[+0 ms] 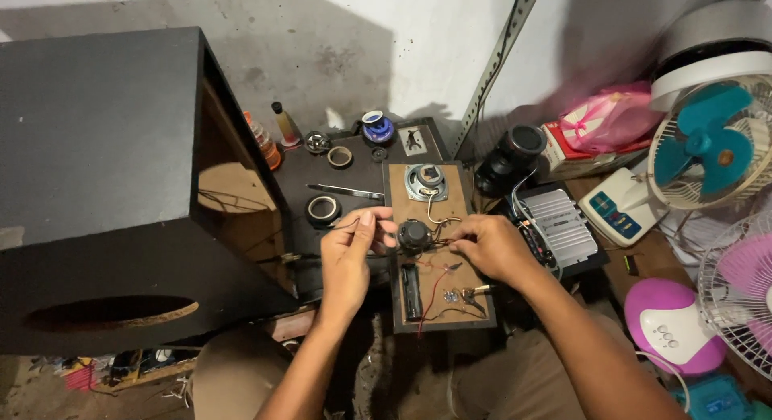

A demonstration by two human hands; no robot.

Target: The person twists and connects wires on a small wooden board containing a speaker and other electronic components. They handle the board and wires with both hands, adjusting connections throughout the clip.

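Note:
A brown board [451, 196] lies in front of me with a small grey speaker [426, 180] at its far end, a black battery holder [411, 291] near its front, and red and black wires. My left hand [351, 251] pinches a thin wire beside a small black round part [413, 236] in the board's middle. My right hand [488, 245] rests on the board's right edge, fingers closed on thin wires next to that part.
A large black speaker box [104, 187] fills the left. Tape rolls [323, 209], tweezers [346, 192], and bottles sit on a dark surface behind. A silver amplifier [560, 219], a black round speaker [515, 155], and fans [712, 139] crowd the right.

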